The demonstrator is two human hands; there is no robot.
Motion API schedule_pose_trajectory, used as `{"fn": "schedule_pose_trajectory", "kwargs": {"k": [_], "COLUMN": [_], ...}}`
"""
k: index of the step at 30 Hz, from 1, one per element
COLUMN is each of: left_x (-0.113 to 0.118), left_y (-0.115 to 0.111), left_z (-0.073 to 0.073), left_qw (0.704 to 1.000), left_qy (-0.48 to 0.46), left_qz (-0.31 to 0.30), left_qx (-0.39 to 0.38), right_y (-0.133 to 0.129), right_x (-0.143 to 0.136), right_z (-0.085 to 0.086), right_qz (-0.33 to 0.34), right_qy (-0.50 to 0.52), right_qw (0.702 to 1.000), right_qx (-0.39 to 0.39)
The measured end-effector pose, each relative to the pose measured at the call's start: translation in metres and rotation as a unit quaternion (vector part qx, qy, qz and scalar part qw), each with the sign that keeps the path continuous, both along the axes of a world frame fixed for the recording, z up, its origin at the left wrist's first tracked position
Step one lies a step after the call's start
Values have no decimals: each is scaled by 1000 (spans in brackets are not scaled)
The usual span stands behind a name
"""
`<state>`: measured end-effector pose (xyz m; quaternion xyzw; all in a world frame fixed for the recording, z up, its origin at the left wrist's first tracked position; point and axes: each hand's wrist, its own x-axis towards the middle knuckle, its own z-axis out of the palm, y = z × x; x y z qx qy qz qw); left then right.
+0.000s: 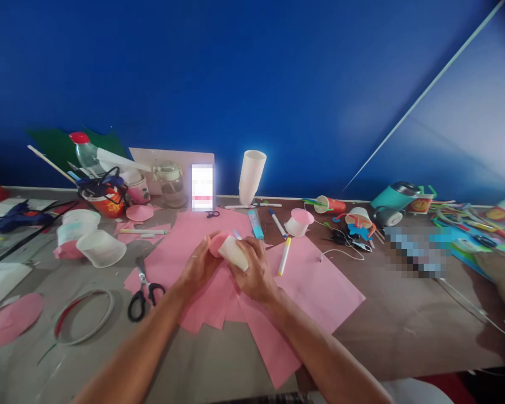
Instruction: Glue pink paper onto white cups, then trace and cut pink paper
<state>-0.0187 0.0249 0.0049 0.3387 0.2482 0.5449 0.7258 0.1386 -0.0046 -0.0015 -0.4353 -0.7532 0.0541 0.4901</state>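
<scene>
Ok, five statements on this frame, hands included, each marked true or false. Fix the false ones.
1. The right hand holds a white cylindrical piece. True.
2. The left hand is empty. False: it holds a pink round piece, set against the end of the white one.
3. The black-handled scissors lie to the right of both hands. False: they lie to the left.
4. A white-and-yellow marker lies on pink paper. True.
5. The red-capped bottle stands on the far right of the table. False: it is at the back left.
</scene>
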Motion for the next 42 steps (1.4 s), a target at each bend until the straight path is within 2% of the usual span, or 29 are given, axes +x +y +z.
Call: {"fn": "schedule_pose_trajectory", "kwargs": {"k": [8, 15, 21, 30, 38, 42], "left_x": [6, 5, 6, 6, 5, 5], "left_y": [-4, -2, -1, -1, -1, 0], "left_z": [-11, -18, -17, -4, -12, -11], "left_qw": [998, 996, 997, 992, 988, 988], "left_qy": [54, 61, 57, 90, 112, 112], "left_qz": [33, 50, 42, 79, 102, 110], "left_qx": [31, 33, 39, -30, -10, -6], "right_y": [-1, -3, -5, -7, -8, -10], "right_x": [-1, -2, -3, -3, -4, -4], "right_z": [0, 3, 8, 12, 14, 15], "right_qz": [-9, -21, -21, -32, -36, -39], "right_qy": [2, -44, -80, -86, -113, -126], "right_qw": [1000, 999, 997, 996, 993, 991], "right_qx": [-23, -14, 1, 7, -13, -12]}}
